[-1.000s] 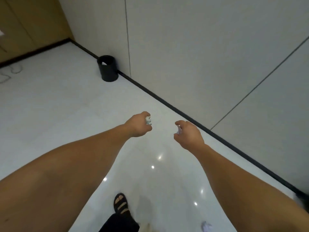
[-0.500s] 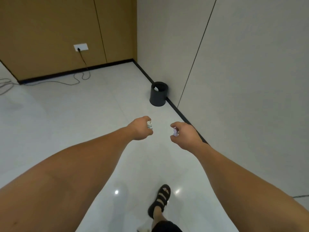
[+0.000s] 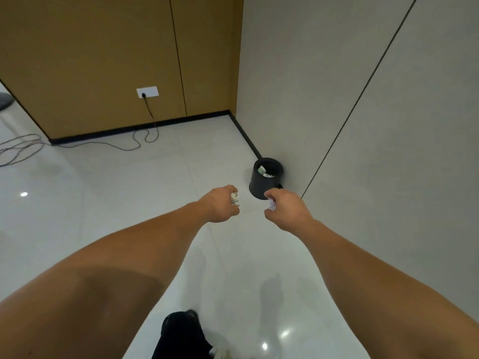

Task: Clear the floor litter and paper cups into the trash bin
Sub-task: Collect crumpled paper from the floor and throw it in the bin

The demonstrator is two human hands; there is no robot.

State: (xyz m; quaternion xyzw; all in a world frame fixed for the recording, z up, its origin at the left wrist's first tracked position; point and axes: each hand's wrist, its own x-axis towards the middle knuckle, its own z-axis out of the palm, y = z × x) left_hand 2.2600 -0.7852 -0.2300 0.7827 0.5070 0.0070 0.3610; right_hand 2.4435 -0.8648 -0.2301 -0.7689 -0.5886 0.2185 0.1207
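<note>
White glossy floor (image 3: 124,208) with light glints. Tan wood-panel wall (image 3: 90,47) at the back, grey panel wall (image 3: 337,73) on the right, black skirting (image 3: 181,119) along both. White socket plate (image 3: 147,92) on the tan wall, with a black cable (image 3: 151,115) plugged in, dropping and looping on the floor. Grey cable loops (image 3: 19,149) far left. Dark grey object (image 3: 4,100) cut off by the left edge.

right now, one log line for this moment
phase: carry litter | left hand: grips crumpled paper | right hand: grips paper scrap | trash bin: ahead, beyond hands
</note>
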